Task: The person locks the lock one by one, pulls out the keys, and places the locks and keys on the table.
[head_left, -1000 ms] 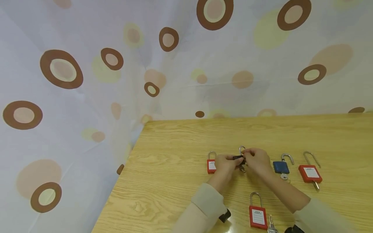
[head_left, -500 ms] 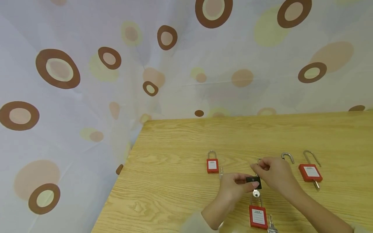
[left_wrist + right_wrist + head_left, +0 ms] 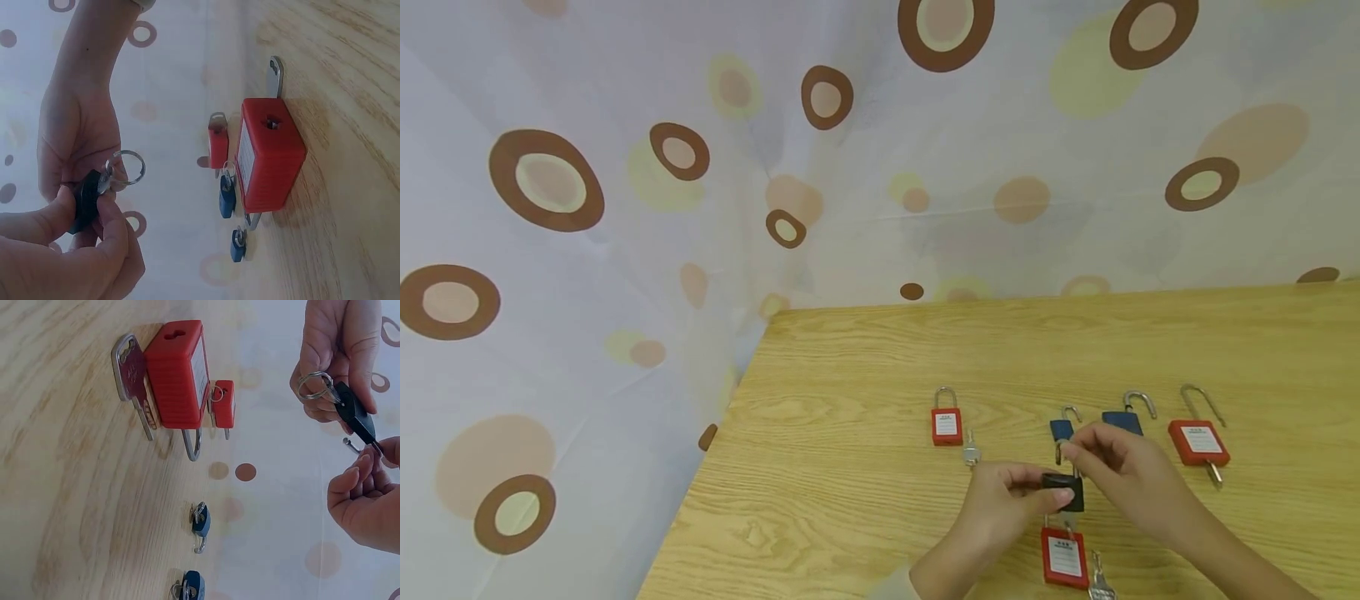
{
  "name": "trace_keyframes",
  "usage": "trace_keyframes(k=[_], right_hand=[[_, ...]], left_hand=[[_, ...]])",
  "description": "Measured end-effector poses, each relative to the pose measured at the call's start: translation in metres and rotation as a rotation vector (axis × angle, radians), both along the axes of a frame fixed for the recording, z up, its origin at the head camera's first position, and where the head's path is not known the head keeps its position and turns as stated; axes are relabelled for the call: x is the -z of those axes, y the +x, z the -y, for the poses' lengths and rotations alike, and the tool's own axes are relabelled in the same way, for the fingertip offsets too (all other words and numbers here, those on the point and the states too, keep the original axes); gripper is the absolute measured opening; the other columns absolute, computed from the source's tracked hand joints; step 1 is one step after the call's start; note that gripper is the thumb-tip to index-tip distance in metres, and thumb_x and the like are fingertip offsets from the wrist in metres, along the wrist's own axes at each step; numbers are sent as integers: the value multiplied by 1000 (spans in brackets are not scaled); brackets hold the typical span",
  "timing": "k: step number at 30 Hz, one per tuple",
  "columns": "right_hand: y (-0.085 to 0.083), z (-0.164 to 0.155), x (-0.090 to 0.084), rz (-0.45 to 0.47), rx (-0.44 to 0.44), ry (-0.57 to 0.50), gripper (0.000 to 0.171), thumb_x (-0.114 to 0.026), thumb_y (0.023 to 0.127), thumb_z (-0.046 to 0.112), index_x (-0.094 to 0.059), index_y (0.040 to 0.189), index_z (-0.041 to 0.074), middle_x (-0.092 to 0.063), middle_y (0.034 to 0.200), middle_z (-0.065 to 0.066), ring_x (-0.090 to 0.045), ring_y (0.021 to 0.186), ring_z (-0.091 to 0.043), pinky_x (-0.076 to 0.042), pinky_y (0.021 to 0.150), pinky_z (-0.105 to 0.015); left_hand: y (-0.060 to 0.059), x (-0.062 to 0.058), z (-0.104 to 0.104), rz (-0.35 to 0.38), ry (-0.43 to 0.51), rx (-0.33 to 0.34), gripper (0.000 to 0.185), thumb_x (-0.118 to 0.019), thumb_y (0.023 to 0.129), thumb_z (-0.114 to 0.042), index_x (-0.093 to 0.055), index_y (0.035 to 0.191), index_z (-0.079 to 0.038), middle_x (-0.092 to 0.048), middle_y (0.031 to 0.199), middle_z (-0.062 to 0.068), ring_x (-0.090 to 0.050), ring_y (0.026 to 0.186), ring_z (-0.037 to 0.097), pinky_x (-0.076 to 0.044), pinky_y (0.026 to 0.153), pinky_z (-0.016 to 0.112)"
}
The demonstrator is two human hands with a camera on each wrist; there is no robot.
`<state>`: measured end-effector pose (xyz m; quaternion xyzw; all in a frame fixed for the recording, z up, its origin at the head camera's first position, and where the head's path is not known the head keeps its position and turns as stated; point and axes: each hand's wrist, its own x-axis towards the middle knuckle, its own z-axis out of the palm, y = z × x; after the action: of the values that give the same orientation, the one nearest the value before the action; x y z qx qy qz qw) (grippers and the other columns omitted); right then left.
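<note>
Both hands hold a black padlock [image 3: 355, 414] with a key ring [image 3: 314, 386] above the counter [image 3: 56, 487]; a red padlock [image 3: 178, 375] lies beside a key [image 3: 134, 381].

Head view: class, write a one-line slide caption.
Both hands hold a black padlock above a wooden table of red and blue padlocks.

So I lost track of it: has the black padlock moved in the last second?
Yes. The black padlock came toward the person, from level with the far red padlock to just above the near one.

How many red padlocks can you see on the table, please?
3: one red padlock at the left of the row, one red padlock at the far right, and one red padlock nearest the person, partly hidden below the hands. None others show.
</note>
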<state>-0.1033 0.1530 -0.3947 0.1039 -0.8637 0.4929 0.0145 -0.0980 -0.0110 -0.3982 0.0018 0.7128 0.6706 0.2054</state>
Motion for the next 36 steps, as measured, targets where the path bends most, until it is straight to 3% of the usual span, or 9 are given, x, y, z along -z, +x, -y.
trace_keyframes(k=[5, 12, 19, 24, 36], right_hand=[[2, -2, 4, -31, -79, -65, 13, -48, 96, 8, -58, 94, 0, -45, 67, 5, -41, 53, -9, -33, 44, -26], [5, -1, 8, -160, -150, -126, 13, -48, 94, -1, -57, 88, 6, -41, 63, 7, -36, 48, -8, -31, 41, -24], [6, 5, 7, -452, -148, -41, 25, -53, 88, -7, -54, 80, 16, -39, 61, 11, -33, 52, 2, -29, 44, -16], [4, 5, 10, -671, -164, 18, 20, -56, 88, -5, -57, 81, 14, -43, 66, 13, -32, 57, 8, -28, 48, -8], [3, 7, 10, -780, -183, 87, 21, -47, 97, 16, -57, 79, 14, -45, 70, 13, -34, 63, 6, -28, 53, -9]], left_hand=[[4, -2, 5, -15, 25, 32, 16, -68, 83, -8, -70, 93, 5, -72, 88, 12, -58, 67, 1, -48, 62, 14], [8, 0, 5, -28, 34, 7, 16, -66, 84, -9, -70, 93, 5, -72, 88, 11, -57, 67, 0, -48, 62, 13], [11, -1, 3, -54, 47, -24, 17, -68, 83, -9, -71, 92, 5, -72, 87, 13, -59, 68, -1, -49, 62, 13], [13, -3, 2, -92, 27, -38, 16, -68, 83, -9, -71, 92, 4, -72, 86, 13, -59, 67, -3, -47, 61, 11], [14, -5, 2, -146, 44, -63, 15, -70, 81, -5, -71, 90, 7, -71, 83, 17, -57, 62, -4, -47, 58, 10]])
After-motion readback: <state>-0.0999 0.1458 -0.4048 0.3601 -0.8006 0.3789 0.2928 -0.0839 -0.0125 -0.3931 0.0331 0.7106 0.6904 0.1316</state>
